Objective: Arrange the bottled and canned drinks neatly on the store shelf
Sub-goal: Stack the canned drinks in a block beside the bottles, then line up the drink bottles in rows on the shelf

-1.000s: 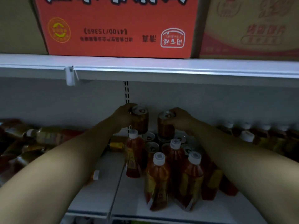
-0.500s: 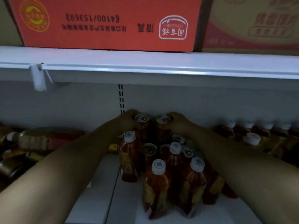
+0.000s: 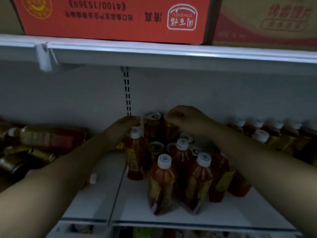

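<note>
Two amber drink cans stand upright at the back of the white shelf [image 3: 96, 194]. My right hand [image 3: 183, 117] grips the right can [image 3: 169, 130] from above, its fingers curled over the rim. The left can [image 3: 152, 125] stands beside it with its pull-tab top showing. My left hand [image 3: 127, 123] hovers just left of that can with loosely curled fingers, a small gap between them. In front stand more cans [image 3: 155, 147] and several red tea bottles with white caps [image 3: 163, 182].
A row of capped bottles [image 3: 260, 136] lines the back right. Bottles lie on their sides in a heap [image 3: 42, 140] at the left. The upper shelf [image 3: 171, 52] carries an orange carton [image 3: 111, 18] and a tan carton [image 3: 267, 21] close overhead.
Both cans came down and back and now stand side by side against the rear wall. My left hand has let go of its can; my right hand still grips the other.
</note>
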### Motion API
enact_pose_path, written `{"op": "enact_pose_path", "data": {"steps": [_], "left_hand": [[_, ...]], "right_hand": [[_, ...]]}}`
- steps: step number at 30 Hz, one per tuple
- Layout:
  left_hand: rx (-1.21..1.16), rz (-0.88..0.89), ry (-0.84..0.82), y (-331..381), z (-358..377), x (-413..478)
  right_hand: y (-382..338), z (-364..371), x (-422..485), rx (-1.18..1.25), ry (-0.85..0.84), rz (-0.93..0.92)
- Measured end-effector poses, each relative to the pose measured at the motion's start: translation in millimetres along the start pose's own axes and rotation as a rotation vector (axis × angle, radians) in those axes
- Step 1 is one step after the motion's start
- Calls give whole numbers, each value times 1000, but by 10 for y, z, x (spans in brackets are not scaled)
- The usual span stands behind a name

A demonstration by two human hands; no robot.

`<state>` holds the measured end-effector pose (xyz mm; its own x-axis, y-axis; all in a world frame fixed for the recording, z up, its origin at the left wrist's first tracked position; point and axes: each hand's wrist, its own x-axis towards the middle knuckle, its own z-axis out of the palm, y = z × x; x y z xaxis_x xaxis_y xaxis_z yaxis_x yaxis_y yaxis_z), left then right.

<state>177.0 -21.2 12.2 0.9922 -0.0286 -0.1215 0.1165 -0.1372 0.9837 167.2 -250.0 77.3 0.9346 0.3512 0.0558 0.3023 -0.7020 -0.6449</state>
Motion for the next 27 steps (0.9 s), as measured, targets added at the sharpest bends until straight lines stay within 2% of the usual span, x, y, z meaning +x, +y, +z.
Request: {"op": "enact_pose_path", "data": {"steps": [3,5,8,10,13,15,19,23,27], "left_hand": [[121,61,-190,-162,14,-239],[262,100,-247,-208,7,-354],[443,140,-200,-233,-20,-483],[516,151,-131,-247,-13,-579],[560,146,-48,-216,41,-826],[553,109,-16,-178,105,-1010],[542,14,10,-186,185,-1292],[443,-32,139,-426,229,-1454],[498,-20,207,-590,323,-1555]], "right_hand": [[-178,55,-327,-67,-76,-71],[-237,117,-460,-203,-97,-132],[-273,223,-637,-312,-199,-176],[-273,293,-728,-472,-254,-187],[-239,454,-862,-710,-215,-323],[-210,556,-936,-674,-161,-373],[-134,685,-1014,-487,-175,-347],[13,903,-1159,-78,-49,-261],[104,1064,-1249,98,-22,-118]]}}
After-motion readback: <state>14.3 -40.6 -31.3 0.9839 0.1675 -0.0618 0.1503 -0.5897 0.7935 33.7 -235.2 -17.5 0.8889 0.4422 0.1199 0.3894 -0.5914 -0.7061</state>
